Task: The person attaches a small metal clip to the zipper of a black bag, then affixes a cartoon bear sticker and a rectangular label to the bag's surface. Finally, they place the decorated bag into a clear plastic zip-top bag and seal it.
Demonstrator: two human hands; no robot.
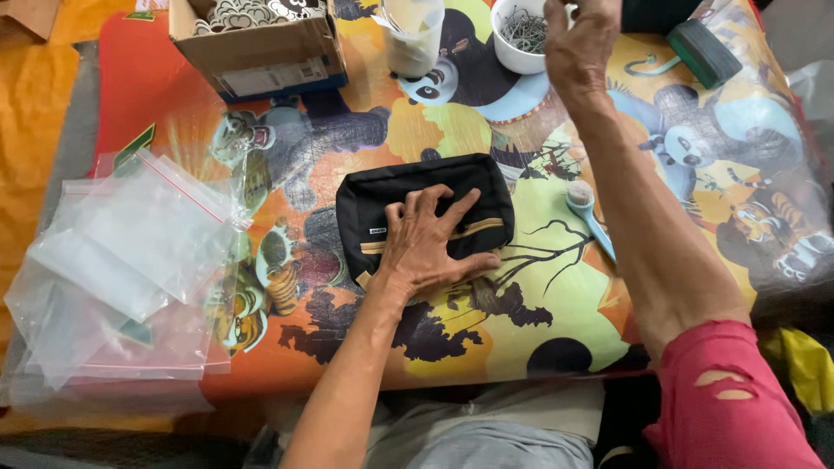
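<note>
I've got the left hand [430, 239] flat on the black pouch [423, 211], fingers spread wide and pressing down on its right half, palm toward the near edge. Nothing pinched there, just an open hand pinning the pouch to the table. The pouch sits mid-table, directly under that hand, lying flat and slightly tilted, with a tan stripe running across its lower part and a small label at its left side.

Right hand [579, 48] is up at the far edge, over the white bowl [521, 35] of thin dark metal bits. Its fingers curl down toward the bowl's rim; I can't tell from here whether they hold anything.

Between the two arms lies a small blue-handled brush [589, 213], just right of the pouch. Left of the pouch, a heap of clear zip bags [130, 260]. Far left corner, a cardboard box [261, 43]; beside it a clear plastic cup [412, 35]. All on a bright cartoon-print tablecloth [556, 304].
</note>
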